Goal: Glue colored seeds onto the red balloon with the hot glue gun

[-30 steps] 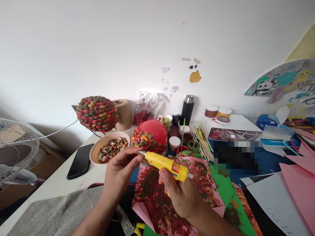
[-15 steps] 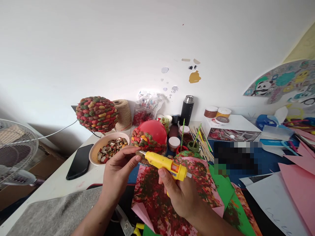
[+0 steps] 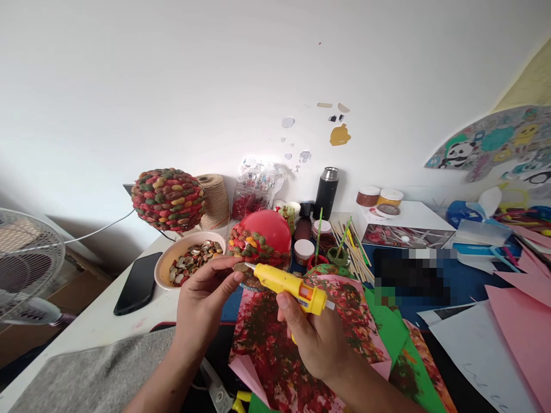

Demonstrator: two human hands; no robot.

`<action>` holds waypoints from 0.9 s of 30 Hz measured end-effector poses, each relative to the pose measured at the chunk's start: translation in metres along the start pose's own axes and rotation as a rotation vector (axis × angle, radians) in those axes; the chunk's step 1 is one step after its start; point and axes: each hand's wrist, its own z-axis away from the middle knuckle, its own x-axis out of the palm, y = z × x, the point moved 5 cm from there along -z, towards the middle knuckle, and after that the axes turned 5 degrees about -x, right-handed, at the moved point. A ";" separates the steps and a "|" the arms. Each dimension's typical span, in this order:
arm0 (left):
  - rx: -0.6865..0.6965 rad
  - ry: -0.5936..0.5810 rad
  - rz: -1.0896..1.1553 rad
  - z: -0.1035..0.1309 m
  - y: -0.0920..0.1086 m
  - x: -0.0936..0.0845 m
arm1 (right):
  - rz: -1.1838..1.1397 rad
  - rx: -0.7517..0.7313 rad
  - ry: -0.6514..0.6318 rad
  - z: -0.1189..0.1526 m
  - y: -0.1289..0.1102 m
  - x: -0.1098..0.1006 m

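Note:
My right hand (image 3: 316, 335) is wrapped round a yellow hot glue gun (image 3: 282, 283), its metal nozzle pointing left. Between the thumb and fingers of my left hand (image 3: 206, 292) is a small brown nutshell piece (image 3: 242, 267), and the nozzle tip meets or nearly meets it. Just behind sits a red balloon (image 3: 269, 229), its lower left side covered with painted shells (image 3: 253, 246) in red, green, brown and yellow. A pale bowl (image 3: 161, 277) of loose painted shells stands left of the balloon, beyond my left hand.
A shell-covered ball (image 3: 169, 199) stands at the back left by a twine spool (image 3: 213, 201). A phone (image 3: 138, 284) lies beside the bowl. Paint jars (image 3: 303, 251), wooden sticks (image 3: 355, 252) and a black flask (image 3: 327, 193) stand behind. Paint-stained pink paper (image 3: 297, 344) lies under my hands.
My left hand has shifted slightly left with the shell piece, showing more of it at the nozzle tip. The glue gun has barely moved.

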 end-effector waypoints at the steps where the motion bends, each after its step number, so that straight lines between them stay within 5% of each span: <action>1: -0.001 0.000 0.005 0.000 0.000 0.000 | 0.001 0.003 0.001 0.000 0.000 0.000; 27: 0.015 0.021 0.037 -0.001 -0.002 -0.005 | 0.050 -0.035 0.012 0.003 0.003 0.001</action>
